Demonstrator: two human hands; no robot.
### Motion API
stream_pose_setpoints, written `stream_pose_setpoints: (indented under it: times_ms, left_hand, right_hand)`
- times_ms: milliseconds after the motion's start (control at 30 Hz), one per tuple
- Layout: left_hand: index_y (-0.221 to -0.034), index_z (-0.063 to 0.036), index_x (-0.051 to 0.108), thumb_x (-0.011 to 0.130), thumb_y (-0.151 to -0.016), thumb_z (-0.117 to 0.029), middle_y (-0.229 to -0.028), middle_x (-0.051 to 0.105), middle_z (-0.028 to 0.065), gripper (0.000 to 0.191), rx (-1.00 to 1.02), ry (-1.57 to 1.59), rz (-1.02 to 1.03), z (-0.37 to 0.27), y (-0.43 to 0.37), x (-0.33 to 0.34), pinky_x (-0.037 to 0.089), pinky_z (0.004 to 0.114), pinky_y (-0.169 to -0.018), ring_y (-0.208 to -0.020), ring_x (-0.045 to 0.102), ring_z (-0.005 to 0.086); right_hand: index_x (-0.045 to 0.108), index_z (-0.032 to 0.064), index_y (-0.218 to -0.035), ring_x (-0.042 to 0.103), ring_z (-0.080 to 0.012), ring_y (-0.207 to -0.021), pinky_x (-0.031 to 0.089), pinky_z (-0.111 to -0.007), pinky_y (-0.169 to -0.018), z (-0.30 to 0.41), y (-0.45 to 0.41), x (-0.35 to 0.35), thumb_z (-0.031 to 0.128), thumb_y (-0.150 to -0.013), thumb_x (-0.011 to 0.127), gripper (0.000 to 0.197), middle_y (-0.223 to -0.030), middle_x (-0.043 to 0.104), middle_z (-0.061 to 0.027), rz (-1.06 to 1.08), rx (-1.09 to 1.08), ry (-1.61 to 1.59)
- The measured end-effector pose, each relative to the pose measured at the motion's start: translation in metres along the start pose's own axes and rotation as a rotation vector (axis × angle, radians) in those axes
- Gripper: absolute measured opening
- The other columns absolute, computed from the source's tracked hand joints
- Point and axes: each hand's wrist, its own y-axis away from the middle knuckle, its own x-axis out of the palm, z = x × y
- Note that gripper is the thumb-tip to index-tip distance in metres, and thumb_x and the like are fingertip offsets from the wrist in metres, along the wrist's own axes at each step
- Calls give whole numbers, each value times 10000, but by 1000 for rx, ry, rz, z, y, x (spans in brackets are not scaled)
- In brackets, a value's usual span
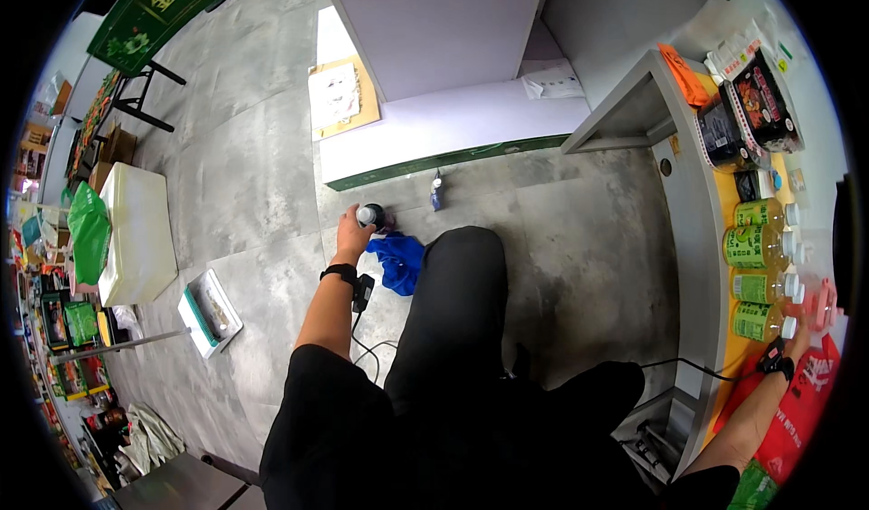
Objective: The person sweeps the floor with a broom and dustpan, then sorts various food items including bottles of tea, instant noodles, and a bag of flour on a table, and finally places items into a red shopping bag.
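My left hand [351, 237] is closed around the top of a dark bottle with a whitish cap [367, 215], low over the floor. Just beside it lies a crumpled blue cloth or bag [399, 262], close to my knee. A small bottle with a blue label [436, 194] stands a little farther off, near the green-edged white base. At the far right, my right hand [802, 339] reaches to the counter beside the nearest yellow drink bottle [755, 321] and a pink plastic item [825, 306]. Its fingers are partly hidden, so its grip is unclear.
The grey counter [699, 238] on my right carries several yellow drink bottles, black food packs [767, 103] and a red bag [801, 408]. On the left are a long-handled dustpan [234, 306] and a white foam box [139, 232]. A white cabinet base [448, 130] lies ahead.
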Motion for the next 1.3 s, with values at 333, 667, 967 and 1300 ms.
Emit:
stream_pose_setpoints:
  times_ms: [333, 667, 967, 1300]
  left_hand:
    - [-1021, -52, 506, 658, -630, -98, -940, 550, 212, 423, 69, -171, 61, 7, -32, 21, 431, 410, -785, -901, 523, 373]
    - [-891, 22, 569, 678, -668, -182, -784, 603, 202, 322, 343, -31, -9, -74, -14, -65, 475, 368, -657, -722, 593, 329]
    - [-886, 24, 575, 653, -720, -137, -653, 557, 58, 244, 493, 224, 170, -252, 52, -170, 413, 243, -531, -578, 502, 108]
    - [-960, 1, 530, 638, -762, -112, -786, 553, 20, 253, 715, 509, 742, -378, 125, -177, 430, 208, -605, -678, 510, 79]
  right_hand:
    - [421, -40, -1173, 503, -213, -911, 440, -329, -740, 18, -21, -46, 367, -750, 626, 622, -1112, 475, -138, -379, -277, 312]
    - [461, -17, -1177, 497, -177, -1021, 414, -296, -851, 55, 17, -65, 238, -863, 498, 407, -1189, 467, -109, -168, -519, 230]
    - [521, 1, -1071, 543, -142, -858, 439, -261, -779, 98, 307, 155, 133, -856, 472, 258, -998, 551, -82, 204, -860, 174]
    - [280, 92, -1292, 502, -254, -1018, 489, -379, -768, -15, 363, 349, 486, -846, 431, 614, -1200, 426, -145, 1333, 375, -714]
